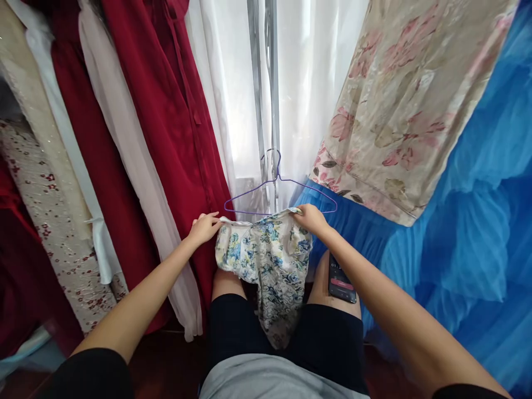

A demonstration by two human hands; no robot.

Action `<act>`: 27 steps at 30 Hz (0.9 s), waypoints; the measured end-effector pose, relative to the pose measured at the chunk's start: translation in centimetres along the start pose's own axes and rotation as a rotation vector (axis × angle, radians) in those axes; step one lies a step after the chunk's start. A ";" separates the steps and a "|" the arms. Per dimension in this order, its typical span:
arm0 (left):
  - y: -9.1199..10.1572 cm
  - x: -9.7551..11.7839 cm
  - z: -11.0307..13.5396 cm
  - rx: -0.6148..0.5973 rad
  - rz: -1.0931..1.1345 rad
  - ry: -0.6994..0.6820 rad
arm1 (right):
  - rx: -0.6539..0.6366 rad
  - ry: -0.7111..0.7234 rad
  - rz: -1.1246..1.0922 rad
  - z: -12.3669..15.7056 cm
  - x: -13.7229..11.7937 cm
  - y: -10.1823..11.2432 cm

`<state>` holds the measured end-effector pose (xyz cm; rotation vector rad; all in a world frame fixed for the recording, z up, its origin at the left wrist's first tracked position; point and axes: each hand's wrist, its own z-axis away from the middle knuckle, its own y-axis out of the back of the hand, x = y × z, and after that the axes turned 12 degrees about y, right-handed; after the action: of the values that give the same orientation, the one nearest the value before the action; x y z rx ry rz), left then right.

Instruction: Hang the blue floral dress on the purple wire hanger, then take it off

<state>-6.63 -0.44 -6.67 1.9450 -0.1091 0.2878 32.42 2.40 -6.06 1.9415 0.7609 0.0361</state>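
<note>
A white garment with a blue and yellow floral print is stretched between my two hands by its upper edge and hangs down between my knees. Its exact kind is hard to tell. My left hand grips the left end of that edge. My right hand pinches the right end, fingers closed on the cloth. Just above and behind the garment, a thin purple hanger hangs with its hook up. Its lower bar runs close to the garment's top edge; whether they touch cannot be told.
A phone with a lit screen lies on my right thigh. Dark red dresses and pale ones hang at left. A beige floral cloth and a blue ruffled dress hang at right. Behind are metal poles and a white curtain.
</note>
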 end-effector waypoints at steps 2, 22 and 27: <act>1.2 1.5 -0.4 0.099 -0.018 0.029 | 0.028 -0.031 0.027 0.4 -0.6 0.0; 5.3 3.6 1.9 0.215 -0.224 -0.008 | -0.009 -0.122 0.015 1.3 -2.8 0.5; 5.2 6.3 0.1 0.218 -0.094 0.114 | -0.022 -0.149 -0.027 1.6 -3.7 0.4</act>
<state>-1.60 -2.16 -0.39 2.1369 0.0920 0.3595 30.16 -0.96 -5.46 1.8898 0.6846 -0.1152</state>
